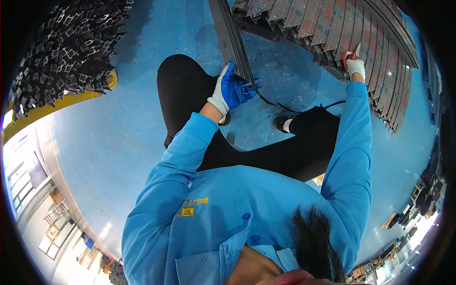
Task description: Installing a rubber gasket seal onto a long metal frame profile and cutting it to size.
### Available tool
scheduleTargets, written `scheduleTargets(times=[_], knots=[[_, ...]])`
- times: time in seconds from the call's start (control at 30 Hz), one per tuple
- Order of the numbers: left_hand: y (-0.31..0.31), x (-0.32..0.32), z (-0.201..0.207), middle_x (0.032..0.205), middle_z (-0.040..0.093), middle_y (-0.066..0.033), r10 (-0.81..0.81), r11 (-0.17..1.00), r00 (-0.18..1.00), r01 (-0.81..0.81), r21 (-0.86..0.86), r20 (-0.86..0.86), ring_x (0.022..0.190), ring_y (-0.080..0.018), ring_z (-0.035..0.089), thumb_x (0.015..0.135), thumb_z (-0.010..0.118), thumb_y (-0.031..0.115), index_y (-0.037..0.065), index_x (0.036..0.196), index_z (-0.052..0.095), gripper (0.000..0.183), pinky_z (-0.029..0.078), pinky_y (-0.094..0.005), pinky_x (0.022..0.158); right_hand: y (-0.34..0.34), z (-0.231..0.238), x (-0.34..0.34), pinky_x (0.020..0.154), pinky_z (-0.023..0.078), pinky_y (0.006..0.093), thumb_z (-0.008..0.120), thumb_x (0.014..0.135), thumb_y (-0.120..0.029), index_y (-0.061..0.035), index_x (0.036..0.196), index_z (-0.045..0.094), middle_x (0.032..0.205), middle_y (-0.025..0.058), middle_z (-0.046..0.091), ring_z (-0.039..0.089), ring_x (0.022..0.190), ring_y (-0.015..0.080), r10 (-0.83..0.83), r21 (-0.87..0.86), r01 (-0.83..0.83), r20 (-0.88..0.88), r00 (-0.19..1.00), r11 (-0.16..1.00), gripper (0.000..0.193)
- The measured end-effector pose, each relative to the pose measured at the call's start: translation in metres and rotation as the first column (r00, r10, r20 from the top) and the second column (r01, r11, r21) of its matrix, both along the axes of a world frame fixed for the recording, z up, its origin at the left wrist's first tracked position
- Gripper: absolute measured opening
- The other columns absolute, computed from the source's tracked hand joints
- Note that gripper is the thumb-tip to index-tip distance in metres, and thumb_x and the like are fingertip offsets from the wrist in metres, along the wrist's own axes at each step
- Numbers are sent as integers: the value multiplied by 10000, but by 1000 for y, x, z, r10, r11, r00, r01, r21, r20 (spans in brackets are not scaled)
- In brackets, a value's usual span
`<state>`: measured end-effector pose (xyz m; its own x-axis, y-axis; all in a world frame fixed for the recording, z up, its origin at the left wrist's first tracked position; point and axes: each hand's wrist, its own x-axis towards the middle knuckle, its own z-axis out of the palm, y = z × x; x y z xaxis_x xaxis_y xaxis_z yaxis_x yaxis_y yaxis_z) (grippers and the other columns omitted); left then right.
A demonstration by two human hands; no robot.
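My left hand, in a white glove with a blue coated palm, supports the near end of a long dark profile. The profile lies across the palm, between the thumb and the outstretched fingers. A thin black strip trails from the profile's end over the floor toward my right knee. Farther right, my right hand, also gloved, is closed around red-handled scissors. Their blades point away from me, over a stack of long grey profiles.
At the far left, a big pile of dark profiles rests on a yellow support. Both my bent knees flank the work, with a shoe on the blue floor. Windows and shelving line the room's edges.
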<state>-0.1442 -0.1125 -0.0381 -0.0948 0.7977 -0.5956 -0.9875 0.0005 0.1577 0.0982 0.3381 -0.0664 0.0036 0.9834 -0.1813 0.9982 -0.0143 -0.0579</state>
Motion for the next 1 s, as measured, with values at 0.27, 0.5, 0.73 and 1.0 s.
scheduleTargets(times=[0.27, 0.5, 0.73, 1.0], knots=[[5, 6, 25, 1384, 270, -231, -51, 997, 997, 47, 62, 60, 1178, -564, 366, 805, 555, 598, 89, 1383, 301, 810, 352, -685, 930, -56, 47, -8, 696, 503, 326, 662, 773, -297, -6, 1342, 388, 1045, 205, 624, 623, 820, 258, 73, -316, -381, -679, 730, 869, 696], [-1, 0, 29, 1385, 265, -231, -35, 999, 991, 30, 43, 128, 1186, -569, 344, 804, 567, 590, 95, 1382, 299, 807, 352, -680, 939, -237, 107, -27, 581, 475, 261, 672, 798, -181, 14, 1238, 453, 881, 89, 619, 559, 644, 146, 462, -260, -891, -781, 421, 372, 529], [-5, -3, 39, 1450, 191, -269, -44, 998, 997, 41, 51, 65, 1285, -456, 316, 837, 499, 584, 52, 1419, 240, 830, 404, -610, 938, -271, 107, -25, 571, 458, 258, 614, 824, -166, 17, 1184, 483, 848, 95, 642, 555, 618, 143, 315, -490, -829, -768, 557, 271, 424], [-5, -6, 32, 1337, 320, -270, -73, 996, 994, 69, 57, 83, 1147, -481, 426, 819, 536, 593, 60, 1390, 268, 826, 416, -640, 910, -274, 117, -40, 542, 454, 217, 564, 810, -83, 11, 1137, 527, 796, 85, 651, 553, 582, 114, 582, -529, -819, -602, 547, 223, 341]])
